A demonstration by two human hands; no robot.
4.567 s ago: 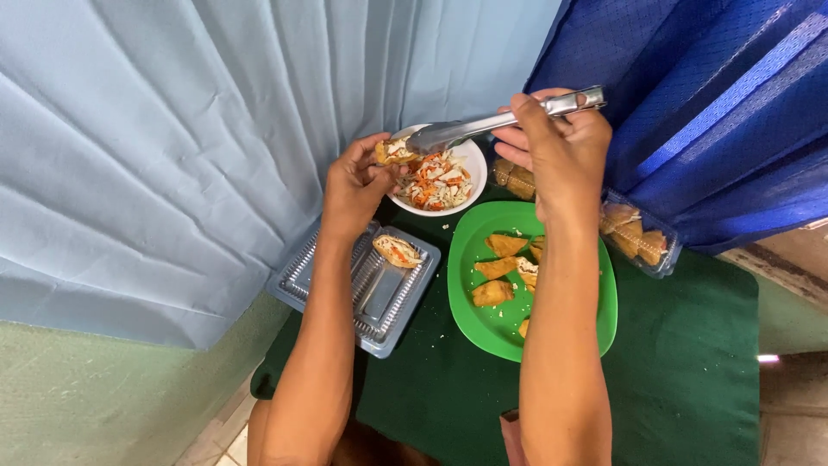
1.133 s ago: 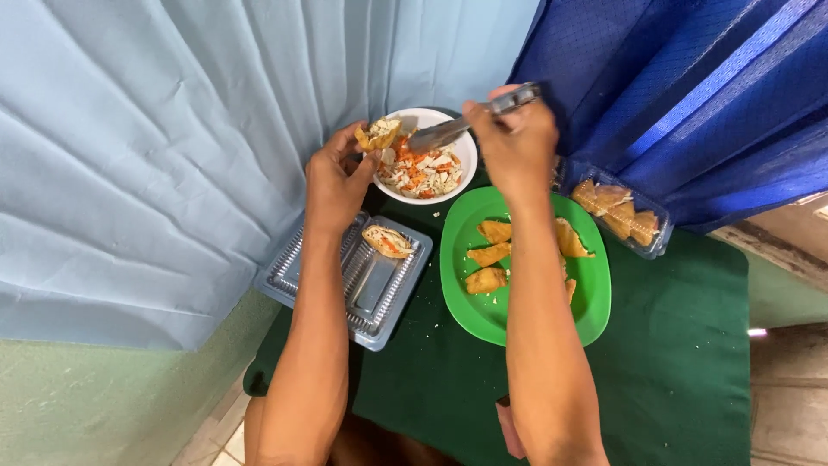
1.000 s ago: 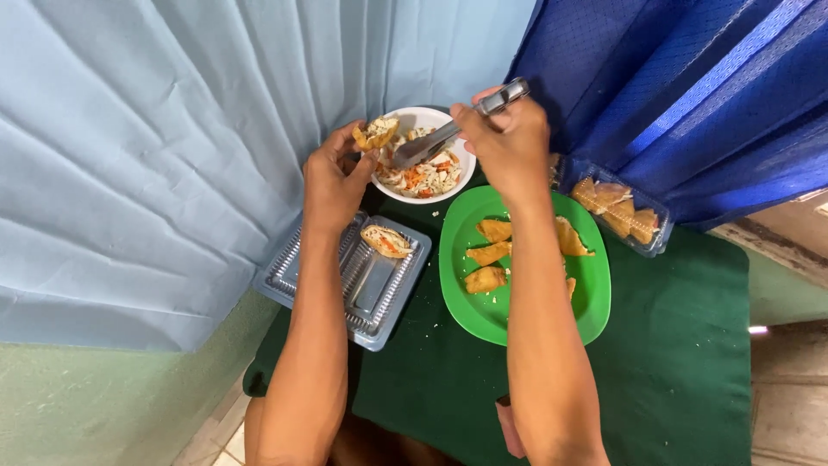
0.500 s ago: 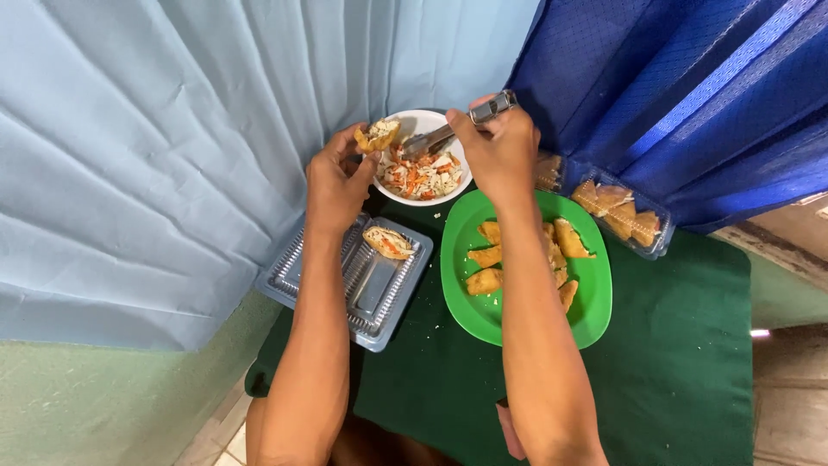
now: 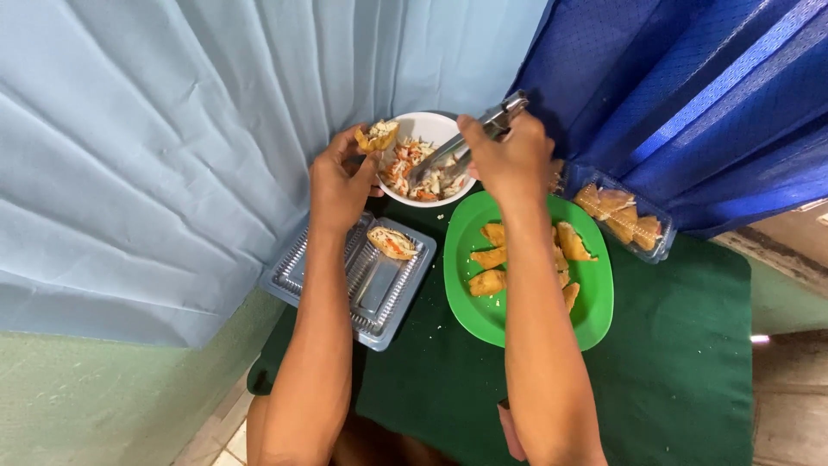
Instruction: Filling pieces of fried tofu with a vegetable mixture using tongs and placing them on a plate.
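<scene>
Standing over a green-covered surface, the person has both hands up at a white bowl of shredded slaw w/ orange bits. Left hand sits at the bowl's left rim, fingers pinched round a small fried pastry, split open and held just above the rim, filling showing at the top. Right hand is at the bowl's right side, fingers wrapped tight on metal tongs; the tong tips are down in the slaw, handle end poking up past the knuckles toward the dark blue curtain. Can't tell if the tips have slaw clamped between them.

Just below the left hand is a clear plastic tray, lying open, w/ one filled pastry in its upper right corner, well apart from the rest of the food. Right beside the tray is a green plate, partly under the right forearm, carrying several golden fried pastries, some hidden by the arm. Up and to the right, touching or nearly touching the plate's edge, a second clear container holds more of the same pastries, packed side by side.

Pale blue curtain hangs along the left and behind the bowl. Crumbs are scattered on the cloth btwn tray and plate.
</scene>
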